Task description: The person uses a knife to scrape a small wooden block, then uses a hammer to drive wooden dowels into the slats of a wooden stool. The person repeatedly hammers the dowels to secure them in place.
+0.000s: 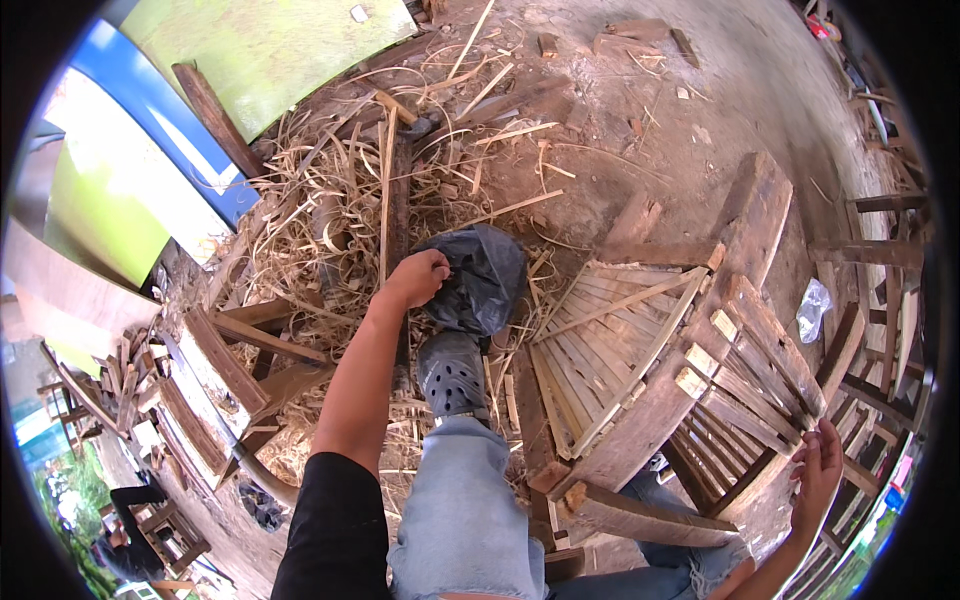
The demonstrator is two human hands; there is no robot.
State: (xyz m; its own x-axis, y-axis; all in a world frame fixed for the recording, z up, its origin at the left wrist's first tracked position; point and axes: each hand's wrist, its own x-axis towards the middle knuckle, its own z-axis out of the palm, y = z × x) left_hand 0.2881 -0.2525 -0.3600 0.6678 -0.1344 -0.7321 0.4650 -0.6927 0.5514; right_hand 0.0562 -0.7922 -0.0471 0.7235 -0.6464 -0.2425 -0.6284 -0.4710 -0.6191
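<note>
My left hand (418, 279) is closed at the edge of a crumpled black plastic bag (485, 285), pinching it. The bag bulges in front of my foot, which wears a grey perforated clog (452, 375). At the right, my right hand (820, 468) has its fingers loosely bent and somewhat apart, beside the lower end of a wooden frame. Thin wooden slats (745, 400) in that frame fan toward this hand. Left of them is a second fan of pale slats (600, 350), with a thick wooden beam (650, 435) between the two.
Curled wood shavings (320, 190) and loose strips heap up beyond my left hand. Rough wooden frames (215, 390) stand at the left, below coloured sheets (270, 60). A clear plastic bag (814, 308) lies at the right, near stacked wooden furniture (890, 250). Another person (130, 545) sits at lower left.
</note>
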